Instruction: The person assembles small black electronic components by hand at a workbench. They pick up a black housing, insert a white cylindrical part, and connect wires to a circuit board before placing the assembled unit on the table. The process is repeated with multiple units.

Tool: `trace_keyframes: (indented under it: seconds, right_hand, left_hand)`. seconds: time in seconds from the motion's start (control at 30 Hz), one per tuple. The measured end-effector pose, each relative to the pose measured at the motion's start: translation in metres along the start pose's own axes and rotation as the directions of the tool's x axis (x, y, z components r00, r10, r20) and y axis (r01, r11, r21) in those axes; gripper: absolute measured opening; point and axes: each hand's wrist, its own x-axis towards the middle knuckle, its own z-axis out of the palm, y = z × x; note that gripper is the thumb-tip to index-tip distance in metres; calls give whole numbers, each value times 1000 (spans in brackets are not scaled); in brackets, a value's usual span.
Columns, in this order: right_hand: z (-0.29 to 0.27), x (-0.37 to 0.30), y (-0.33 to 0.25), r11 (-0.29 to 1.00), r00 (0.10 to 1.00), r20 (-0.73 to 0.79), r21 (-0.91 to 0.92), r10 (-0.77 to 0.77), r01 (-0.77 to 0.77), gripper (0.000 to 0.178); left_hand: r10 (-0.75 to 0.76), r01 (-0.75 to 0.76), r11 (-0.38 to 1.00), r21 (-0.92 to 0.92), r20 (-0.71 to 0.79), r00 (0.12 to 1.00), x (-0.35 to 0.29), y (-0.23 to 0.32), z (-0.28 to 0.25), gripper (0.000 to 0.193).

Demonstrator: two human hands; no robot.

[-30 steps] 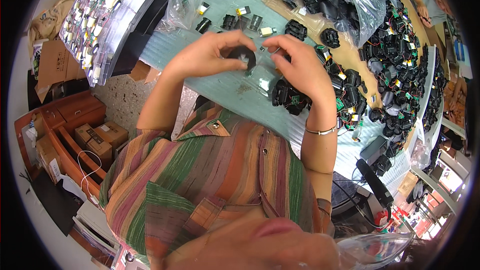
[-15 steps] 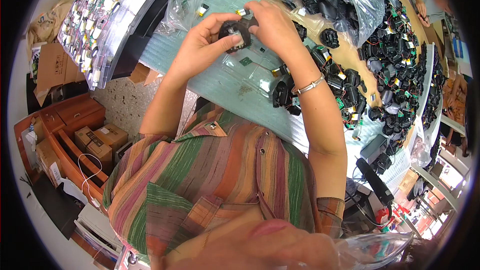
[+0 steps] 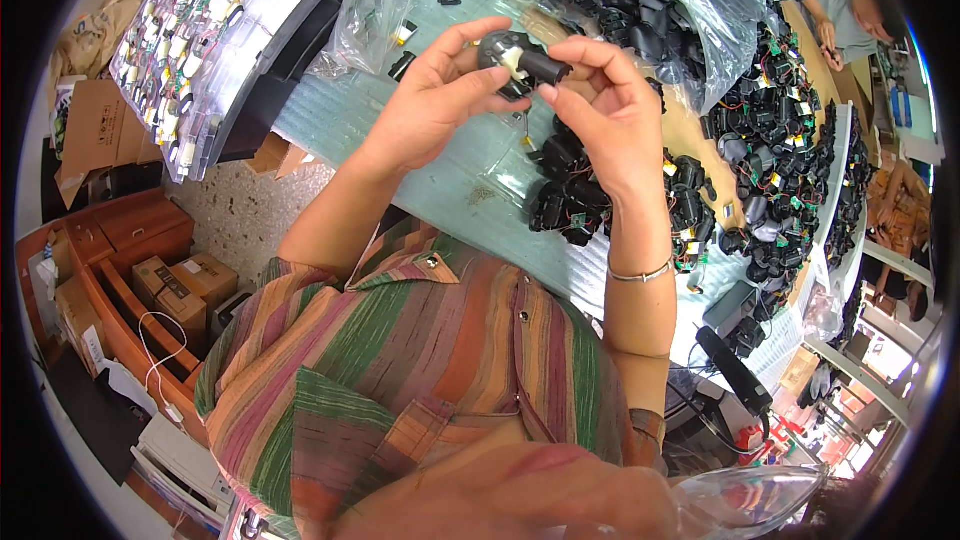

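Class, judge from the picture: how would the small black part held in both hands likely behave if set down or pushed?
The black part looks like rigid moulded plastic, so probably stiff. The fingertips of the left hand and right hand alone hold it, suggesting lightness. Its rounded body might roll.

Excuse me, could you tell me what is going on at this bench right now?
A person in a striped shirt holds a small black part up over the bench with both hands. The left hand cradles it from below, while the right hand pinches its cylindrical end between thumb and fingers. Below the hands lies a pile of similar black parts, with many more spread along the bench to the right. A tray of small components sits at the left.
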Motion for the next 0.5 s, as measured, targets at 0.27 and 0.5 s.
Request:
trace_keyframes:
  seconds: [0.27, 0.5]
  right_hand:
    - [-3, -22, 7, 897, 946, -142, -384, -291, 219, 27]
    - [-4, -35, 10, 608, 813, -170, -750, -557, 260, 23]
  left_hand:
    - [23, -24, 999, 26, 41, 999, 4, -3, 17, 52]
    - [51, -57, 996, 65, 82, 995, 4, -3, 26, 51]
